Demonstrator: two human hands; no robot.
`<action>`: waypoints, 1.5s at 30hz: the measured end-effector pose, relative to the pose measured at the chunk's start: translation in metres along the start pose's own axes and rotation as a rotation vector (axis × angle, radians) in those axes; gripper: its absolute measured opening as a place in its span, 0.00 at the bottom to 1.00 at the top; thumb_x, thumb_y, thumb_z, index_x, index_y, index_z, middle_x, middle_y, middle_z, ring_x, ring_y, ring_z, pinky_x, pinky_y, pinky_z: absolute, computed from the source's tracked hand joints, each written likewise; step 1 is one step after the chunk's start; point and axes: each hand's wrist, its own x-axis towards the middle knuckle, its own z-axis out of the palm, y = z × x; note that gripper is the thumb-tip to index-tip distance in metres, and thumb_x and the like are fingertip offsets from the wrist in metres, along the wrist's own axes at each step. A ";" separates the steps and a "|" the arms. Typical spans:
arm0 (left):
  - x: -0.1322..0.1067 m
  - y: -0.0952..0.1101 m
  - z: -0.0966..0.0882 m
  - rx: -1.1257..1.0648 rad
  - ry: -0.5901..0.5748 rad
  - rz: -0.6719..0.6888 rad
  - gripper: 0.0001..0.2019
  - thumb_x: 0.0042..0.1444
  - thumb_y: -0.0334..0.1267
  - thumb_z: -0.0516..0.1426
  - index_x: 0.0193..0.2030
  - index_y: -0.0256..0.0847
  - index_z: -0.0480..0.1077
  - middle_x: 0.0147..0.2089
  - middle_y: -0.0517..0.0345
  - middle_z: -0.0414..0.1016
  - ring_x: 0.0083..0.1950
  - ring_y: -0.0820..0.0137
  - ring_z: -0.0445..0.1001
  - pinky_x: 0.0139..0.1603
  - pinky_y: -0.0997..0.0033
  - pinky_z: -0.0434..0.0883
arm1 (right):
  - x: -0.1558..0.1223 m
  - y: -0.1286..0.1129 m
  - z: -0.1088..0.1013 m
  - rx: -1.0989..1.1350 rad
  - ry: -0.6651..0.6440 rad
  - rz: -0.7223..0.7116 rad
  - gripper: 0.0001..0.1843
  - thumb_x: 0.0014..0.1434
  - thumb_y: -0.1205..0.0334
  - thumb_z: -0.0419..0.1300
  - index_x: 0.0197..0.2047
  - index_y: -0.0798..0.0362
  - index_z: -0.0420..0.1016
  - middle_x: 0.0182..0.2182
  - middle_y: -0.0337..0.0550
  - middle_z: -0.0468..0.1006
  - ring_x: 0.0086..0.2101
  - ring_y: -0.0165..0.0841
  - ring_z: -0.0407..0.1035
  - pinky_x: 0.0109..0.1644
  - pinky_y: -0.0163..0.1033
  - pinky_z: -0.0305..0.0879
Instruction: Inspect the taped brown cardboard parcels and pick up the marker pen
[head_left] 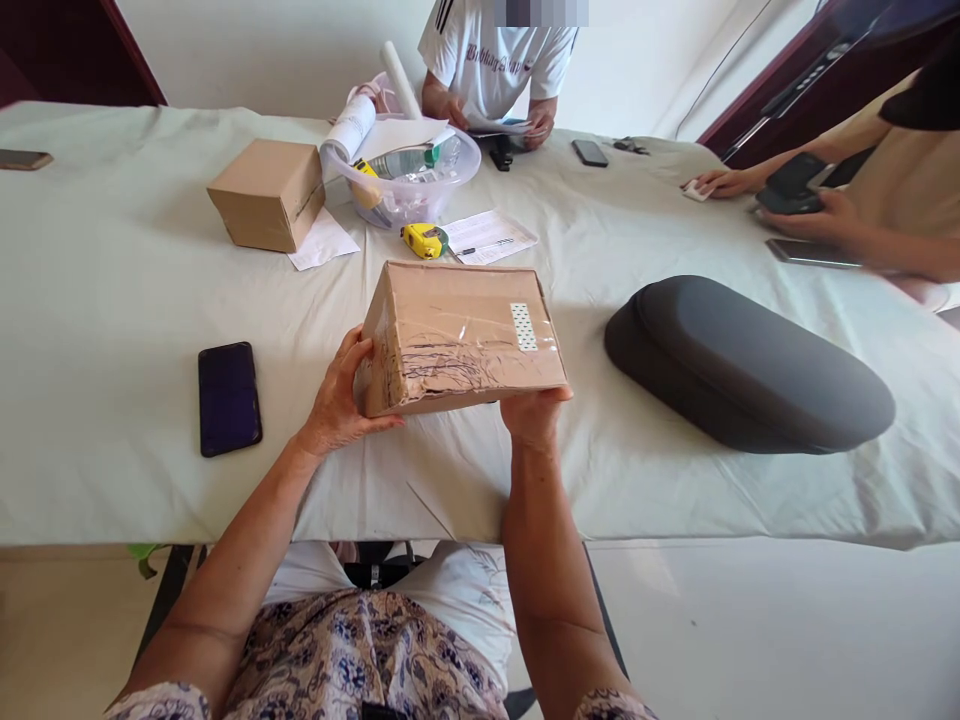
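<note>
Between my two hands is a brown cardboard box [465,330], tilted, with pen scribbles, clear tape and a small patterned sticker on it. My left hand [341,400] grips its left end, thumb low and fingers on the side. Under the near right corner, my right hand [536,412] supports the box; most of its fingers are hidden beneath. Left of the box lies a dark phone [229,398]. A yellow tape measure [424,240] and a written sheet of paper [491,238] lie just behind it.
A second cardboard box [266,195] stands at the back left, beside a translucent basin [457,165] holding a bottle and rolled paper. A dark grey case [757,365] sits right. One person [499,70] faces me holding papers; another person's hands [814,205] are at the right.
</note>
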 end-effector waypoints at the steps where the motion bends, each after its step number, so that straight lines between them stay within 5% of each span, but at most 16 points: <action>1: 0.000 0.001 0.000 0.002 -0.002 0.007 0.61 0.40 0.58 0.73 0.76 0.63 0.44 0.78 0.45 0.53 0.79 0.40 0.52 0.72 0.29 0.63 | -0.001 0.000 0.001 0.025 0.010 -0.020 0.50 0.43 0.12 0.51 0.53 0.44 0.73 0.47 0.48 0.81 0.55 0.50 0.74 0.56 0.55 0.73; 6: -0.002 -0.004 0.004 -0.022 0.007 -0.051 0.61 0.40 0.59 0.73 0.76 0.60 0.43 0.78 0.41 0.51 0.77 0.42 0.57 0.70 0.32 0.65 | 0.001 -0.003 0.014 -0.021 0.111 -0.038 0.37 0.53 0.20 0.54 0.48 0.43 0.74 0.42 0.43 0.80 0.51 0.44 0.75 0.57 0.50 0.72; 9: -0.004 -0.009 0.007 -0.061 0.020 -0.104 0.62 0.42 0.57 0.73 0.75 0.57 0.39 0.76 0.39 0.54 0.72 0.47 0.66 0.68 0.40 0.69 | 0.003 -0.007 0.022 -0.059 0.061 -0.002 0.30 0.55 0.29 0.62 0.49 0.44 0.75 0.43 0.42 0.81 0.48 0.41 0.75 0.55 0.46 0.72; 20: 0.001 -0.004 0.006 -0.131 0.117 -0.075 0.49 0.53 0.53 0.69 0.74 0.51 0.47 0.76 0.39 0.53 0.75 0.49 0.62 0.67 0.46 0.71 | -0.005 -0.014 0.033 -0.151 -0.070 0.048 0.39 0.51 0.29 0.65 0.59 0.41 0.65 0.56 0.49 0.74 0.61 0.48 0.66 0.63 0.53 0.67; 24: 0.002 0.003 0.003 -0.139 0.102 -0.107 0.52 0.54 0.55 0.67 0.77 0.56 0.39 0.77 0.41 0.54 0.75 0.48 0.61 0.68 0.44 0.70 | -0.005 -0.014 0.035 -0.170 -0.081 0.033 0.41 0.52 0.31 0.67 0.62 0.42 0.62 0.58 0.50 0.73 0.63 0.47 0.65 0.65 0.53 0.66; 28: 0.010 0.017 -0.006 -0.148 0.177 -0.116 0.53 0.55 0.59 0.65 0.78 0.62 0.34 0.81 0.44 0.44 0.79 0.47 0.52 0.72 0.39 0.62 | -0.005 -0.011 0.032 -0.193 -0.083 -0.005 0.41 0.52 0.33 0.67 0.62 0.43 0.62 0.61 0.52 0.71 0.63 0.48 0.66 0.66 0.55 0.66; 34: 0.043 0.041 -0.020 -0.041 0.187 0.088 0.43 0.60 0.60 0.60 0.77 0.60 0.46 0.82 0.51 0.42 0.82 0.48 0.41 0.79 0.40 0.50 | -0.005 -0.008 0.030 -0.195 -0.090 -0.001 0.40 0.52 0.33 0.67 0.61 0.45 0.65 0.60 0.53 0.72 0.61 0.49 0.68 0.66 0.56 0.67; 39: 0.055 0.040 -0.014 -0.032 0.185 0.134 0.29 0.65 0.58 0.54 0.71 0.56 0.58 0.80 0.51 0.47 0.82 0.51 0.44 0.79 0.43 0.51 | -0.005 -0.007 0.030 -0.207 -0.090 0.009 0.38 0.53 0.33 0.67 0.60 0.44 0.67 0.58 0.52 0.74 0.60 0.49 0.69 0.64 0.55 0.69; 45: 0.055 0.038 0.000 -0.017 0.268 0.137 0.23 0.68 0.54 0.53 0.67 0.54 0.60 0.80 0.52 0.49 0.81 0.54 0.48 0.79 0.43 0.52 | -0.005 -0.005 0.031 -0.232 -0.092 0.019 0.39 0.54 0.31 0.65 0.61 0.43 0.66 0.60 0.51 0.72 0.60 0.48 0.69 0.59 0.52 0.72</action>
